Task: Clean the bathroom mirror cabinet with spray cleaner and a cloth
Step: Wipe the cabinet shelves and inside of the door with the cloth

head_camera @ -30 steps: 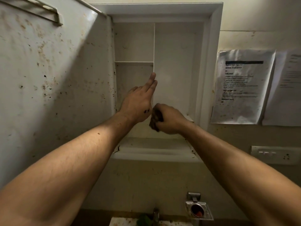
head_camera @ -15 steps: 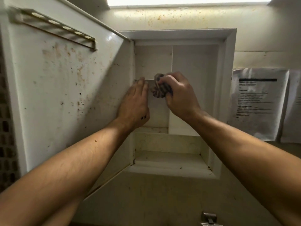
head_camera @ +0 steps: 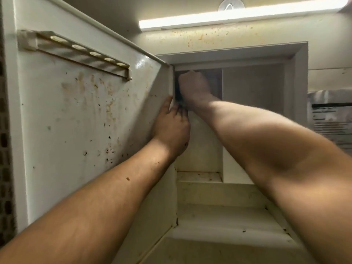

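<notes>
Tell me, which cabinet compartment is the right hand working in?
The small upper-left compartment. The right hand is inside it with the cloth; the tall right compartment holds no hand.

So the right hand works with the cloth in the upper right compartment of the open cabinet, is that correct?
No. The head view shows the right hand with the cloth in the upper left compartment of the open cabinet.

— Where's the cloth (head_camera: pixel 178 95)?
— Dark, bunched in my right hand (head_camera: pixel 194 83), pressed into the ten-o'clock corner inside the cabinet (head_camera: pixel 253 115).
— And the cabinet itself?
— White and grimy. Its door (head_camera: pixel 76 115) stands wide open toward nine o'clock, the inner face speckled with brown stains.
</notes>
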